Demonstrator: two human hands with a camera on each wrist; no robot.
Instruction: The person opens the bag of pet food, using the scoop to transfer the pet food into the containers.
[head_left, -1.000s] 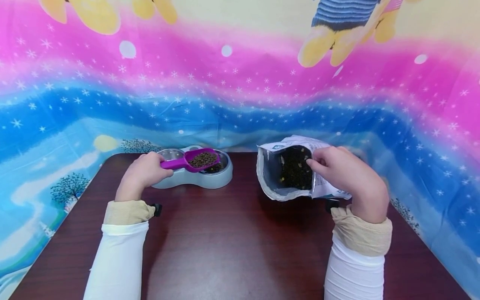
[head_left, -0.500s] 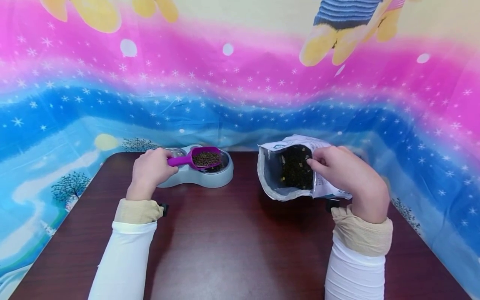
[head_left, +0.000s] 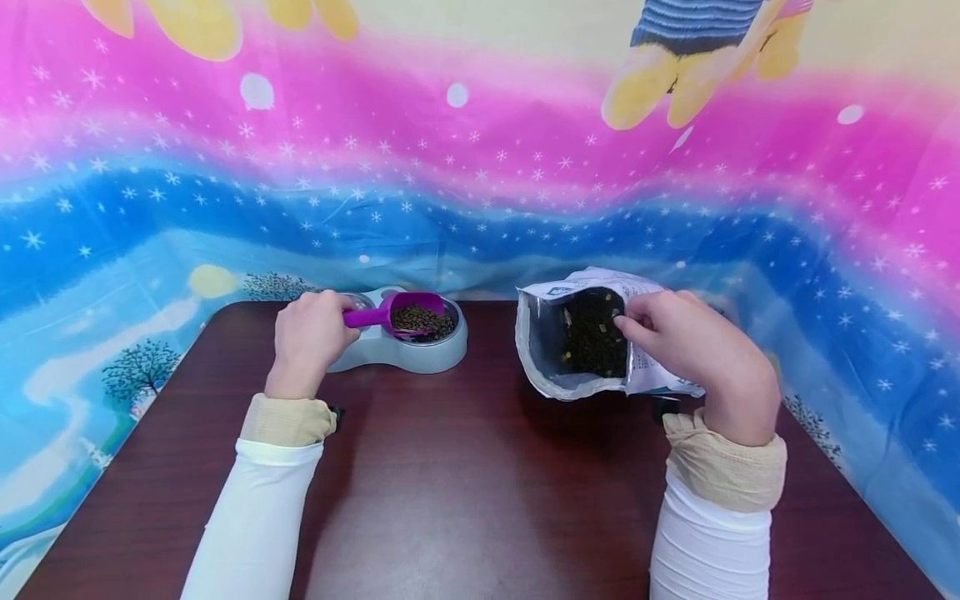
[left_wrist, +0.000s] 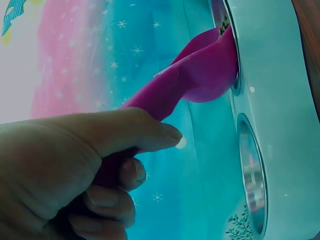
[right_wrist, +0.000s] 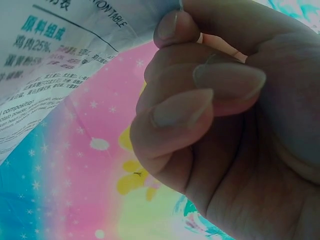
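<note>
My left hand (head_left: 311, 337) grips the handle of a purple scoop (head_left: 363, 317), fingers curled round it in the left wrist view. The scoop's head is tilted over the right bowl of a grey double pet bowl (head_left: 397, 354), and brown kibble (head_left: 423, 321) shows in the scoop and bowl. The left steel bowl (left_wrist: 254, 175) looks bare in the left wrist view. With thumb and finger my right hand (head_left: 693, 354) pinches the rim of a white printed pet food bag (head_left: 570, 390). Its mouth faces me, with dark kibble (head_left: 592, 337) inside.
Everything stands on a dark brown table (head_left: 465, 500). A printed cloth (head_left: 480, 217) in pink and blue hangs behind the table's back edge and along its sides. The bag stands to the right of the double bowl.
My left hand has moved right with the scoop, whose head has lowered and tilted into the right bowl. More kibble shows in that bowl. My right hand and the bag have stayed put.
</note>
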